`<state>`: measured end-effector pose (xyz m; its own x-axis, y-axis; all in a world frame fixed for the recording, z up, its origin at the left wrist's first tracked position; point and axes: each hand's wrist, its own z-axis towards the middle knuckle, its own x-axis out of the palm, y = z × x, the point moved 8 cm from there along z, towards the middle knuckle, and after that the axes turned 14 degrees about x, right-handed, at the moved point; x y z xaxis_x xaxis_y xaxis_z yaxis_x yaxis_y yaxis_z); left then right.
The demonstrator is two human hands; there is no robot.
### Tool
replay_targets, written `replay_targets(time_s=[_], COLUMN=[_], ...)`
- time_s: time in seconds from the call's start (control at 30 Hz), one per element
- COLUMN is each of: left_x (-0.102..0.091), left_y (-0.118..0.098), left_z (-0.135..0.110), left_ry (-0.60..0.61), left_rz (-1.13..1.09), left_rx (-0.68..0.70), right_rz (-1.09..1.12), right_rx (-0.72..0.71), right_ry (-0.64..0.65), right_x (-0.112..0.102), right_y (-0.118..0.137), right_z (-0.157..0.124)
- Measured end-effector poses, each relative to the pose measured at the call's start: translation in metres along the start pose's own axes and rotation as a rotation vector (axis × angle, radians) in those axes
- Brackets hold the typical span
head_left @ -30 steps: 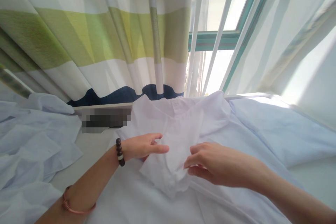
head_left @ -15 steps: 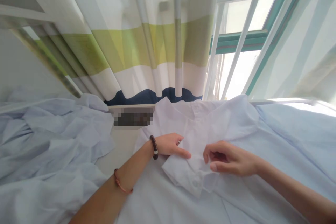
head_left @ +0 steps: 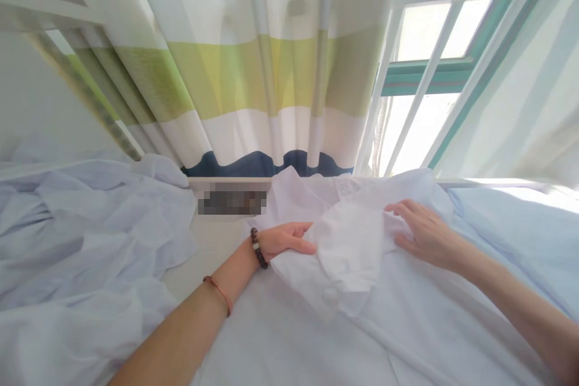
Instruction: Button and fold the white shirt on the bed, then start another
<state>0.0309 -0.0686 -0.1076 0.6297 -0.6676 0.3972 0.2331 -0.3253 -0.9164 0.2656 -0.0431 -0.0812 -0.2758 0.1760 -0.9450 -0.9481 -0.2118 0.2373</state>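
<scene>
A white shirt lies before me, its collar end toward the curtain and a folded flap of cloth on top. A button shows faintly near the lower fold. My left hand, with a beaded bracelet at the wrist, is closed on the shirt's left side; its fingertips are partly hidden by cloth. On the right side of the flap, my right hand rests against the shirt, fingers curved and spread apart from the thumb.
Crumpled white cloth is heaped at the left. A pale blue pillow-like cloth lies at the right. Behind stand a striped curtain and a white railing before a window. A blurred patch sits beside the shirt.
My right hand has moved away from me and to the right, and its fingers have spread. The shirt's flap has shifted upward. My left hand has moved slightly left.
</scene>
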Motion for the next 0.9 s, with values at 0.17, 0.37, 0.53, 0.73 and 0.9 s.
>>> replay_targets(time_s=[0.17, 0.37, 0.53, 0.73, 0.9], left_x=[-0.005, -0.008, -0.004, -0.002, 0.003], left_y=[-0.009, -0.035, -0.039, -0.031, -0.027], left_z=[0.002, 0.003, 0.005, 0.007, 0.001], left_ry=[-0.044, -0.141, -0.112, 0.002, 0.018], left_rz=[0.000, -0.161, -0.238, -0.137, 0.069], left_rx=[0.044, 0.303, 0.362, 0.300, 0.110], right_rz=[-0.085, -0.022, -0.026, -0.067, -0.066], right_rx=[0.030, 0.037, -0.017, 0.047, 0.075], right_ry=[-0.030, 0.257, 0.404, 0.210, 0.115], right_x=[-0.006, -0.020, -0.016, -0.029, -0.065], right_y=[-0.008, -0.017, -0.014, -0.023, -0.045], right_z=[0.008, 0.000, -0.009, 0.005, 0.005])
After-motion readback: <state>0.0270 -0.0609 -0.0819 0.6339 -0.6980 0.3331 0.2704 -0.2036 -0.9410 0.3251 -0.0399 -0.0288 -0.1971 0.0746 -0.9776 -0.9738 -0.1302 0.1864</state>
